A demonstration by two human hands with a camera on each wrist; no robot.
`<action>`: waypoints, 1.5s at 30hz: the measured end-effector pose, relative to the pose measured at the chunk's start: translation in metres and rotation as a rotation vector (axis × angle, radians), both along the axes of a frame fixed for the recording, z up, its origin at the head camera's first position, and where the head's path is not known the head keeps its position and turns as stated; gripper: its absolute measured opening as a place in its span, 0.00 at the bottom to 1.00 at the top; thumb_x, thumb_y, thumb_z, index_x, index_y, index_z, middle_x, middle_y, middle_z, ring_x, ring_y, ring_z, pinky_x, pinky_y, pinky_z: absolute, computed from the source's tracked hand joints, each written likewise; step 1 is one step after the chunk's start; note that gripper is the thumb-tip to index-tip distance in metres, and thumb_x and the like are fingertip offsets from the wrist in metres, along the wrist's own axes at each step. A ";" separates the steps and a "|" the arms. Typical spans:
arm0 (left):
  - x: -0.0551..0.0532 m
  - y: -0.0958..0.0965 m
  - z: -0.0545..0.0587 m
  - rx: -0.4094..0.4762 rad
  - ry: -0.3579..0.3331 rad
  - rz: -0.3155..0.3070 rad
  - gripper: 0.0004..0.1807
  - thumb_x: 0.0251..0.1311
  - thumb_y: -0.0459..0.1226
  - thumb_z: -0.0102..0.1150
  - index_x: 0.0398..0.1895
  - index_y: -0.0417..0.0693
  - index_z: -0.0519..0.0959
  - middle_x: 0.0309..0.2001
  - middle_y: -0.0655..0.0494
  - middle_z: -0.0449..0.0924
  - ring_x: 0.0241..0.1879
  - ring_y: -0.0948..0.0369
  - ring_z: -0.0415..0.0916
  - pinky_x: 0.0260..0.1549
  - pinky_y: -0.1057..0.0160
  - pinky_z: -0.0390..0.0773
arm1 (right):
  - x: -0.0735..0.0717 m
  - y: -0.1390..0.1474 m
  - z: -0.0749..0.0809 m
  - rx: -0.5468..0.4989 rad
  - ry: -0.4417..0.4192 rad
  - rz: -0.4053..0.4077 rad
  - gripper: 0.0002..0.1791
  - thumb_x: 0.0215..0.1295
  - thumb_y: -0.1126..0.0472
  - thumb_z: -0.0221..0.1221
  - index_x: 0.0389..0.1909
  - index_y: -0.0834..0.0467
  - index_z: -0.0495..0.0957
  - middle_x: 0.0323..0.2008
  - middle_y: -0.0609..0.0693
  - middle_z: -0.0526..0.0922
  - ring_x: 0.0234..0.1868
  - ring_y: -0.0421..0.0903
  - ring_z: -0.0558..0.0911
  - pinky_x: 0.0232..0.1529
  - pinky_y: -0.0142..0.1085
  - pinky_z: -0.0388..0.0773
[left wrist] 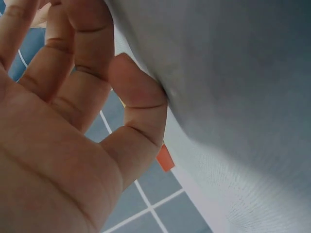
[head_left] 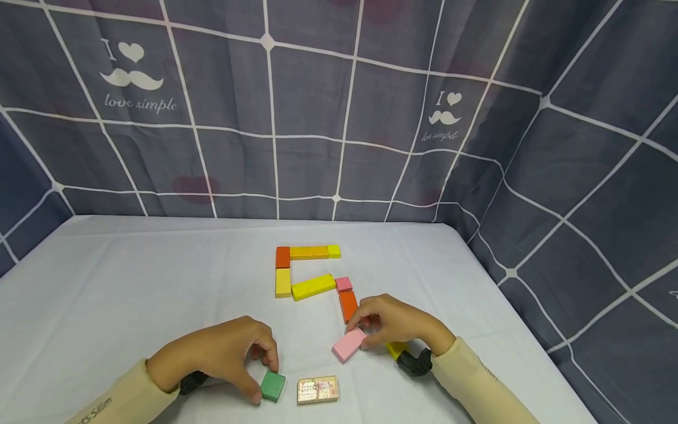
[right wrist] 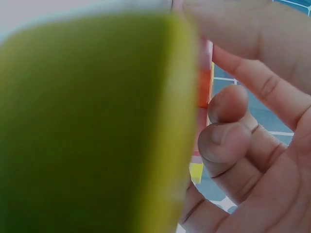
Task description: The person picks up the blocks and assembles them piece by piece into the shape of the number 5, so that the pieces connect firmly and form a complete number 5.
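Note:
My left hand (head_left: 228,353) is low over the front of the table, thumb and index finger at opposite sides of a small green block (head_left: 273,386). In the left wrist view the fingers (left wrist: 92,43) hide that block. To the right, my right hand (head_left: 397,321) pinches a pink rectangular block (head_left: 349,345) between thumb and index finger. Just beyond the pink block lies an orange block (head_left: 348,307), close to the right fingertips. A yellow block (head_left: 394,350) shows partly under the right wrist; it looms large and blurred in the right wrist view.
A bent row continues away from the orange block: a small pink block (head_left: 344,284), a long yellow one (head_left: 313,287), then several more yellow and orange blocks. Between the hands and nearer me lies a wooden block with a printed top (head_left: 317,390). Grey checked curtains (head_left: 307,165) hang behind the white-covered table.

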State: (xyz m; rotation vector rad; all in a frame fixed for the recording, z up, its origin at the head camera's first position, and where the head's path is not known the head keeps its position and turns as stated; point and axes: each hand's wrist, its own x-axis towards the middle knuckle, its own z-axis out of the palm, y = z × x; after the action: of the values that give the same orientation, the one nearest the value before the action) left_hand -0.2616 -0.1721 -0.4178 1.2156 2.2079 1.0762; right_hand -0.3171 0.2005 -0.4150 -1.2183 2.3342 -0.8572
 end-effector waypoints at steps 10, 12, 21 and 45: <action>-0.001 0.001 0.000 -0.009 -0.013 0.012 0.17 0.45 0.40 0.90 0.37 0.57 0.90 0.37 0.75 0.81 0.39 0.73 0.76 0.42 0.67 0.81 | -0.002 -0.001 -0.001 -0.011 -0.005 -0.015 0.15 0.62 0.69 0.77 0.49 0.57 0.90 0.32 0.43 0.77 0.34 0.34 0.73 0.35 0.28 0.72; -0.001 0.001 0.000 -0.012 -0.012 0.014 0.17 0.45 0.40 0.90 0.37 0.57 0.90 0.36 0.75 0.81 0.39 0.73 0.76 0.42 0.67 0.81 | -0.002 0.000 -0.002 -0.008 -0.008 -0.018 0.15 0.62 0.69 0.76 0.49 0.56 0.90 0.32 0.43 0.76 0.34 0.34 0.73 0.35 0.28 0.72; 0.001 0.002 0.001 -0.027 -0.022 0.030 0.17 0.45 0.39 0.90 0.37 0.58 0.90 0.36 0.75 0.81 0.39 0.73 0.76 0.42 0.67 0.80 | -0.003 -0.002 -0.004 -0.012 -0.001 -0.021 0.15 0.63 0.68 0.76 0.50 0.56 0.90 0.33 0.43 0.77 0.35 0.35 0.73 0.37 0.29 0.72; 0.001 0.002 0.002 -0.050 -0.040 0.059 0.17 0.43 0.39 0.90 0.35 0.61 0.89 0.36 0.75 0.82 0.40 0.72 0.77 0.45 0.66 0.81 | -0.004 -0.004 -0.003 -0.030 -0.008 -0.015 0.15 0.64 0.68 0.75 0.51 0.57 0.90 0.34 0.45 0.78 0.36 0.35 0.73 0.38 0.29 0.71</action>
State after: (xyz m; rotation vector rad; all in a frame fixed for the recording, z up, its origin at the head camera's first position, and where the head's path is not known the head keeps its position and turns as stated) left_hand -0.2605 -0.1701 -0.4154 1.1053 2.2395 1.0525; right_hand -0.3206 0.1963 -0.4184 -1.2083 2.3350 -0.9036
